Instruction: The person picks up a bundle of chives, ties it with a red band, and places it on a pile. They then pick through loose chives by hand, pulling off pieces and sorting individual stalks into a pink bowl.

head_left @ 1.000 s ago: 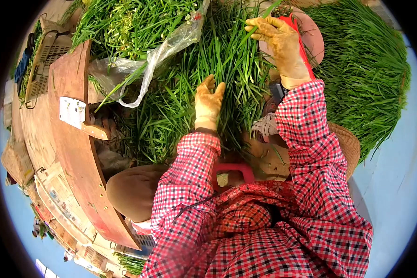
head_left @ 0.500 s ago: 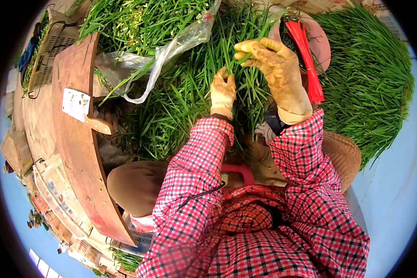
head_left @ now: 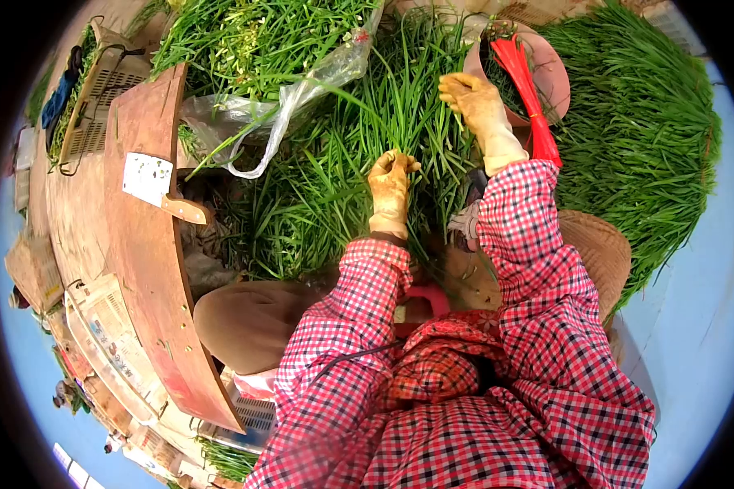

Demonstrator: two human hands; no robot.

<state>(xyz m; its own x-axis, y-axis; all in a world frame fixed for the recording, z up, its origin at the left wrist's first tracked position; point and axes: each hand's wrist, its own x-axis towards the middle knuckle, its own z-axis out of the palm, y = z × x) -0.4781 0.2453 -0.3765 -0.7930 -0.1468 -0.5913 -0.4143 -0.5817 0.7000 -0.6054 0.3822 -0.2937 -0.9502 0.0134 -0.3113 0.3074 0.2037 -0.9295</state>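
My left hand (head_left: 392, 189), in a stained yellowish glove, is closed at the near side of a loose heap of garlic chives (head_left: 302, 216). Long green blades fan upward from its pinched fingers. Farther up and to the right, my right hand (head_left: 479, 104), gloved alike, has its fingers stretched to the left over the chives. No leaf shows in it. Just beside that hand hang red ties (head_left: 530, 98) in a bundle, over the edge of a pink bucket (head_left: 553, 77) holding some green scraps.
A cleaver (head_left: 151, 181) with a wooden handle lies on a long wooden board (head_left: 151, 269) to the left. A clear plastic bag (head_left: 289, 106) lies by cut chives. Neatly laid chives (head_left: 644, 138) fill the right side. Crates (head_left: 90, 114) stand at the far left.
The green leaf that was in my right hand's fingers is no longer seen there. That hand has moved slightly up. My left hand sits a little lower, with chive blades spreading above it.
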